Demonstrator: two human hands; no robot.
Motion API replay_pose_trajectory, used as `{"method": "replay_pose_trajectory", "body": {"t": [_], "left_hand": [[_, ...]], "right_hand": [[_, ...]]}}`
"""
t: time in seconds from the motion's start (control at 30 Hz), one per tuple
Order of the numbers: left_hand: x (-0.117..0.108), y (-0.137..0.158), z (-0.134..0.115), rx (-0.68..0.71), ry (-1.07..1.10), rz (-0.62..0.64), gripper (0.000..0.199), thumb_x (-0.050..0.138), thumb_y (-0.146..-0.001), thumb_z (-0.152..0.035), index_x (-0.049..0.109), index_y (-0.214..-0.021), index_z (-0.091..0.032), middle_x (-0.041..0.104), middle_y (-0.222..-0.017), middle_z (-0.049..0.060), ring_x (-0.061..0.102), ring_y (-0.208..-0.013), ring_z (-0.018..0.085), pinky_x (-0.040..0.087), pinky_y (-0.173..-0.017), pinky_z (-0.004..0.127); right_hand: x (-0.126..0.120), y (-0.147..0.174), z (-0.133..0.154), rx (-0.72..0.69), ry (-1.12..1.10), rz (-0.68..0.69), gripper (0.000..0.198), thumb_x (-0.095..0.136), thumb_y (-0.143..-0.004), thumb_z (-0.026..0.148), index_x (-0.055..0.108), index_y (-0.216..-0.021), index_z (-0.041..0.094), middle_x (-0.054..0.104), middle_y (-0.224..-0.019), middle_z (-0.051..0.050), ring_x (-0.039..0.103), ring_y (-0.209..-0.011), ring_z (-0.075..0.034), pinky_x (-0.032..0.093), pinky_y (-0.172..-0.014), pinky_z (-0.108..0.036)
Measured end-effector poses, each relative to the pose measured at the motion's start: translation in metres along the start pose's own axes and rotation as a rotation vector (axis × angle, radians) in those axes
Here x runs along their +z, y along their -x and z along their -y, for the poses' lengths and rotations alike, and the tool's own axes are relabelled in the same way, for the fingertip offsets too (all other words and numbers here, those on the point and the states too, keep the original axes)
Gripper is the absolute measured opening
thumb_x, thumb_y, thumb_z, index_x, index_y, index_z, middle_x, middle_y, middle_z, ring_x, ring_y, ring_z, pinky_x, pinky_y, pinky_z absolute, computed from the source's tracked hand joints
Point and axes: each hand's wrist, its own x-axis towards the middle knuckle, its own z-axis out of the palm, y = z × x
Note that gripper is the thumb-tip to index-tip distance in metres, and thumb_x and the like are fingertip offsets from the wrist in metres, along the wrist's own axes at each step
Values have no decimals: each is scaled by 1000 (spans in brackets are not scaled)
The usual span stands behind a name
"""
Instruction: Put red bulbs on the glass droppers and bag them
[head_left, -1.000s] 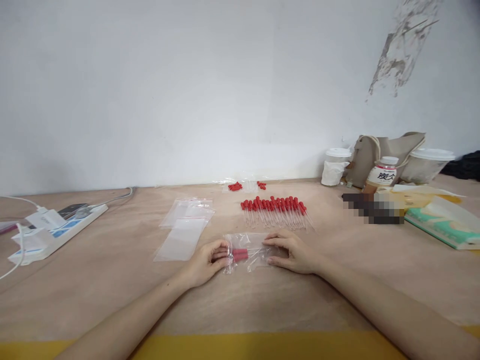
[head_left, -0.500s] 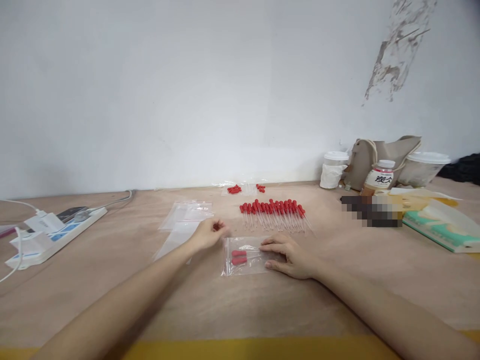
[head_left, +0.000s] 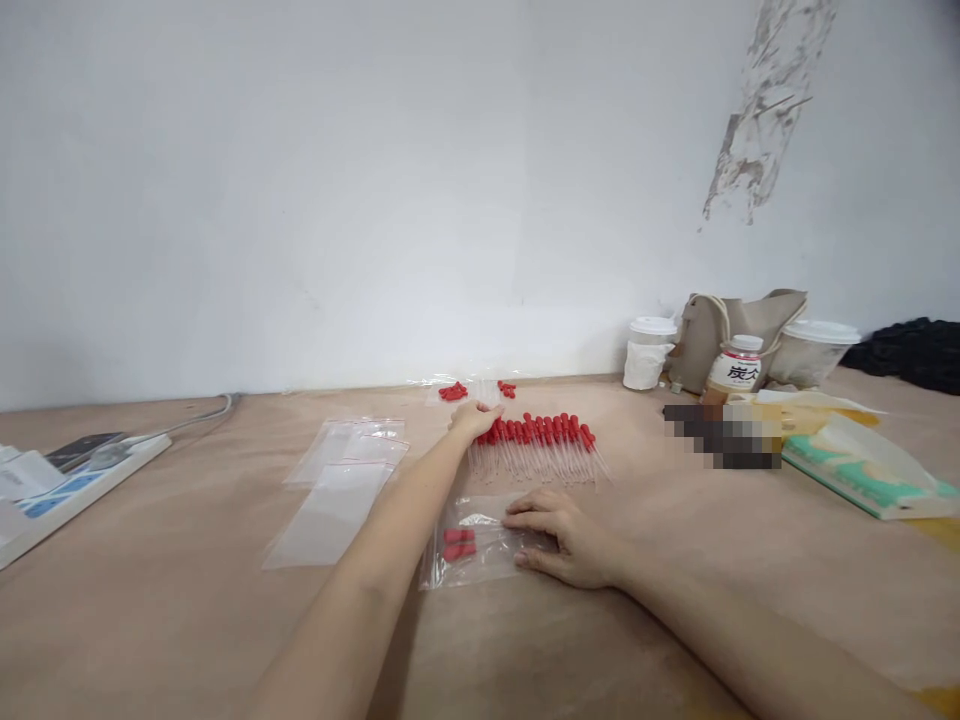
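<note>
A row of droppers with red rubber bulbs and thin clear stems (head_left: pixel 551 430) lies on the table. My left hand (head_left: pixel 474 420) is at the row's left end, its fingers closed around a red bulb there; the fingertips are partly hidden. Nearer to me lies a clear zip bag (head_left: pixel 487 568) with two droppers (head_left: pixel 459 545) inside, their bulbs towards the zip end at the left. My right hand (head_left: pixel 566 540) rests on the bag's right part, fingers stretched out and slightly apart.
Flat empty zip bags (head_left: pixel 337 500) lie left of my left forearm. Loose red bulbs (head_left: pixel 453 391) sit on clear plastic by the wall. A power strip (head_left: pixel 90 490) is far left. Lidded cups (head_left: pixel 649 355), a bottle (head_left: pixel 735 372), a bag (head_left: pixel 694 345) and a tissue pack (head_left: pixel 862 470) stand right.
My left hand has moved forward and right, from beside the bag to the dropper row. My right hand stays on the bag. The whole view has shifted a little.
</note>
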Motion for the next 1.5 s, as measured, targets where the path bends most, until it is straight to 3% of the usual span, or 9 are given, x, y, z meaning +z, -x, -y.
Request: {"method": "replay_pose_trajectory", "body": {"t": [0.23, 0.37, 0.53, 0.7, 0.8, 0.93, 1.23, 1.37, 1.5], "left_hand": [[7, -3, -9, -36, 93, -31, 23, 68, -58, -37, 56, -54, -18, 63, -59, 3, 59, -70, 19, 37, -58, 24], [-9, 2, -15, 12, 239, -93, 30, 61, -64, -44, 56, -55, -16, 61, -59, 2, 57, -68, 18, 36, -57, 24], [-67, 43, -2, 105, 467, -151, 39, 54, -67, -54, 56, -68, -15, 58, -63, 1, 50, -56, 10, 35, -51, 21], [-137, 119, 49, 95, 660, -226, 39, 64, -60, -50, 50, -69, -15, 55, -64, -2, 45, -49, 5, 36, -48, 17], [-154, 150, 80, -6, 734, -294, 38, 69, -57, -44, 49, -69, -15, 58, -64, -2, 46, -48, 5, 38, -47, 17], [-147, 164, 97, -80, 798, -321, 33, 69, -59, -39, 49, -69, -15, 59, -63, -2, 51, -52, 7, 42, -50, 17], [-130, 173, 86, -121, 792, -263, 29, 68, -64, -35, 48, -73, -16, 61, -65, -2, 57, -58, 8, 48, -62, 20], [-127, 178, 80, -128, 745, -143, 28, 69, -64, -35, 50, -74, -17, 61, -68, -3, 60, -68, 9, 48, -72, 21], [-120, 181, 66, -152, 635, 87, 30, 73, -58, -31, 51, -73, -17, 62, -72, -2, 62, -76, 14, 47, -74, 25]], "right_hand": [[0, -1, -1, -5, -15, 0, 40, 52, -76, 42, 55, -112, 23, 55, -109, -8, 48, -100, -20, 36, -88, -37], [0, -1, 0, -4, -15, 4, 40, 53, -76, 41, 55, -111, 23, 55, -109, -8, 48, -100, -20, 36, -88, -36], [0, 0, 1, 0, -15, -5, 40, 52, -76, 41, 56, -111, 22, 55, -109, -8, 48, -100, -20, 37, -88, -37], [1, 0, 0, 12, -11, 5, 39, 53, -76, 40, 56, -111, 23, 54, -110, -8, 48, -101, -20, 37, -88, -36], [1, 0, 0, 16, -16, 16, 38, 52, -77, 40, 56, -112, 23, 55, -110, -8, 48, -101, -20, 37, -88, -36], [1, 1, 0, 18, -28, 5, 39, 52, -77, 41, 56, -111, 22, 54, -110, -8, 48, -102, -20, 37, -89, -35], [0, 1, 0, 18, -26, 12, 37, 52, -77, 39, 56, -111, 23, 54, -110, -7, 48, -101, -19, 37, -89, -35], [0, 0, 0, 23, -21, 9, 39, 53, -77, 39, 55, -112, 23, 54, -110, -7, 48, -102, -19, 37, -89, -35], [1, 1, -1, 23, -14, -5, 41, 53, -76, 39, 54, -113, 22, 54, -110, -8, 47, -102, -20, 37, -89, -36]]}}
